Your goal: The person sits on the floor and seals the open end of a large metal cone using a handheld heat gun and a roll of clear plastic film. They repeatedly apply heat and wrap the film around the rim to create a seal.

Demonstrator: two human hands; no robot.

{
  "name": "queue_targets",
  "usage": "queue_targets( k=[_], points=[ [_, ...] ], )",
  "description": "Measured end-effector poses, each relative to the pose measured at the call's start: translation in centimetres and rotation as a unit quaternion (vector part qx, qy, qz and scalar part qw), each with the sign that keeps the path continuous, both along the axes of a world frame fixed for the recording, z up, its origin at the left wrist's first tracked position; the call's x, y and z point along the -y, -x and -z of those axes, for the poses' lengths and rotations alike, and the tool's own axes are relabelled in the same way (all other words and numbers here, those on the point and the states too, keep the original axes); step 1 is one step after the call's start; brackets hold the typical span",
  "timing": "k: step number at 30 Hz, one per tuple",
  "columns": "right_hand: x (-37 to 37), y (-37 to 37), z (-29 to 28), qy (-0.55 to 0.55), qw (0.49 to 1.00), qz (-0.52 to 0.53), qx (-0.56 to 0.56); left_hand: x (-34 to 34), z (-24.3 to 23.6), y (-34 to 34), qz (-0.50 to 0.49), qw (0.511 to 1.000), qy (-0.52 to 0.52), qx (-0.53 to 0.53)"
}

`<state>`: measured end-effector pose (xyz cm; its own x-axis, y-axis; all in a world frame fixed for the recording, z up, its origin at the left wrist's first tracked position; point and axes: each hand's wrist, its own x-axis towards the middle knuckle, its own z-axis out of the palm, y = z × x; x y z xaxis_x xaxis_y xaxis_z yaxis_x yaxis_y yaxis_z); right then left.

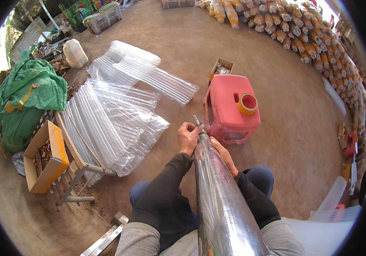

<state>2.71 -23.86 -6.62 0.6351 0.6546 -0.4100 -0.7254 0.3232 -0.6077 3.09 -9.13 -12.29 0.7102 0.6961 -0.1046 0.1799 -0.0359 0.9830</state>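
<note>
A long, shiny metal tube (221, 213) runs from the lower edge up between my forearms. My left hand (188, 138) is closed at its far end, thumb and fingers pinched on a small narrow metal tip (197, 121) that sticks out there. My right hand (223, 155) grips the tube's right side just below that end, its fingertips partly hidden. Just beyond my hands stands a red plastic stool (228, 89) with a roll of tape (247, 111) lying on its seat.
Clear ribbed plastic sleeves (97, 119) lie at left beside a rack (87, 166), cardboard box (42, 170) and green tarp (25, 102). A small box (215, 68) sits behind the stool. A jerrycan (75, 53) stands further back. Wrapped rolls (302, 38) are piled at back right.
</note>
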Motion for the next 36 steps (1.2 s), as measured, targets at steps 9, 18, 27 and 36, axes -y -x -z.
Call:
queue_targets(
  k=[9,18,27,36],
  points=[
    [0.0,0.2,-0.8,0.017,1.000,0.002,0.017,-0.2,0.1,0.0,0.010,1.000,-0.002,0.000],
    [0.0,0.1,-0.8,-0.022,1.000,-0.010,0.004,-0.2,0.6,-0.1,0.002,1.000,-0.003,-0.004],
    [-0.2,0.3,-1.7,-0.034,0.999,-0.004,-0.027,-0.2,1.4,-0.2,0.000,1.000,0.001,0.005],
    [-0.2,0.5,-2.6,-0.023,0.999,0.000,-0.031,-0.1,0.7,-0.1,0.000,1.000,-0.015,-0.008]
  ],
)
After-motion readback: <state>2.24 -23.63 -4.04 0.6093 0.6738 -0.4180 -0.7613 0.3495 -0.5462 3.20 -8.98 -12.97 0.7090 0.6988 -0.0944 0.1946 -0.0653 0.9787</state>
